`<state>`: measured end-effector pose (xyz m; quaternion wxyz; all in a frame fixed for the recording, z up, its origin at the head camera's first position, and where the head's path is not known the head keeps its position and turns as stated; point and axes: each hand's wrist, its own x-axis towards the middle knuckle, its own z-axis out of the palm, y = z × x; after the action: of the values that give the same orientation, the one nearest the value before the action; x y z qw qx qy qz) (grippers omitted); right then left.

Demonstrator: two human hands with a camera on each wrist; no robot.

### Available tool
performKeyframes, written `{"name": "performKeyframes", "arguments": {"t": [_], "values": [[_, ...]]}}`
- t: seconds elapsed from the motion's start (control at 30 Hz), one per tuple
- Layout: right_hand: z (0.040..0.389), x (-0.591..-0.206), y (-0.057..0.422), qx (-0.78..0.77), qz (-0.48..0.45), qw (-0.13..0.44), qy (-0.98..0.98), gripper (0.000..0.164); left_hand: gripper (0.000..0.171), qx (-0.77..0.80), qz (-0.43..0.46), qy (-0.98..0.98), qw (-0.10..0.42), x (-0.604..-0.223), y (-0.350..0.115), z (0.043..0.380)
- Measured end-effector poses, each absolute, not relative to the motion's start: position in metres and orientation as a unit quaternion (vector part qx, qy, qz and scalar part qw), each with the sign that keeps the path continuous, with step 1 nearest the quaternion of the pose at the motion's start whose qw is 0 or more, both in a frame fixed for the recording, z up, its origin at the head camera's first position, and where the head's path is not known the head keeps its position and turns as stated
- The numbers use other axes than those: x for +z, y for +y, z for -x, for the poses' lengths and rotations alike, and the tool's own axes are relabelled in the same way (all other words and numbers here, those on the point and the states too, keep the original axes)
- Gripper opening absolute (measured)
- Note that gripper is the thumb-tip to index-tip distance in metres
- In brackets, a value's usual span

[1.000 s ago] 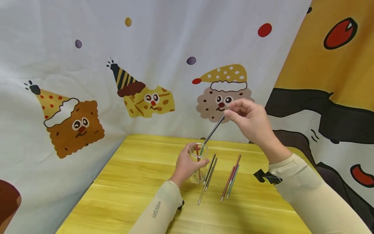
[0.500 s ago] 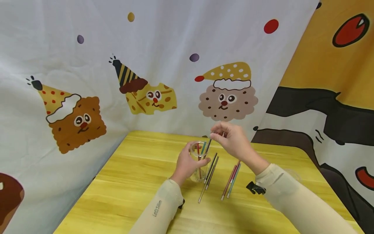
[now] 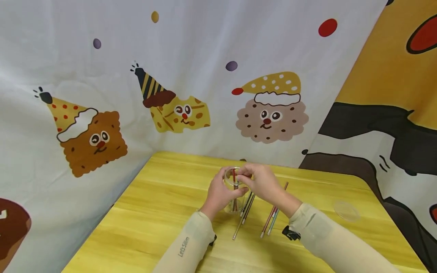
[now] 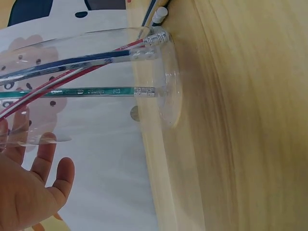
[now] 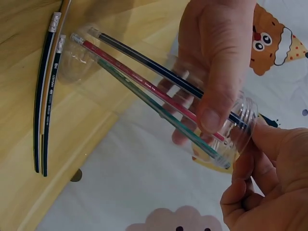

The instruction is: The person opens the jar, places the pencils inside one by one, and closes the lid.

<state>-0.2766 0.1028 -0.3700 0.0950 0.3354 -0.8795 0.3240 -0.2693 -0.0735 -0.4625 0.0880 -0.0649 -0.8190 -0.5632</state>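
A clear plastic jar (image 3: pixel 229 207) stands tilted on the table, with my left hand (image 3: pixel 221 193) wrapped around its side. Inside are a red pencil (image 5: pixel 139 85), a green pencil (image 5: pixel 154 111) and a dark blue pencil (image 5: pixel 161 71), their silver-ferruled ends toward the jar's base. At the mouth of the jar, my right hand (image 3: pixel 263 184) pinches the upper end of the dark blue pencil between thumb and fingers; the very tip is hidden there. Just right of the jar lie dark pencils (image 3: pixel 248 207) and a natural-coloured pencil (image 3: pixel 237 229).
Farther right on the yellow wood-grain table (image 3: pixel 143 220) lie a red pencil (image 3: pixel 268 222) and a teal pencil (image 3: pixel 274 222), partly behind my right wrist. A clear round lid (image 3: pixel 346 211) rests near the right side. A cartoon-printed cloth (image 3: pixel 191 45) hangs behind the table.
My right hand has moved down and left to the jar's mouth, lowering the dark blue pencil into it. My left hand keeps its hold on the jar.
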Motion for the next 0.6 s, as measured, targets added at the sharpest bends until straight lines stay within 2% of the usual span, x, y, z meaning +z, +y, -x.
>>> {"name": "performKeyframes", "arguments": {"t": [0.33,0.6], "values": [[0.278,-0.357,0.108,0.312,-0.312,0.022,-0.897,0.015,0.075,-0.563,0.077,-0.819,0.074,-0.458,-0.069,0.270],[0.288,-0.359,0.116,0.340,-0.261,0.045,-0.902,0.026,0.078,-0.575,0.061,-0.813,0.067,-0.460,-0.069,0.268]]}}
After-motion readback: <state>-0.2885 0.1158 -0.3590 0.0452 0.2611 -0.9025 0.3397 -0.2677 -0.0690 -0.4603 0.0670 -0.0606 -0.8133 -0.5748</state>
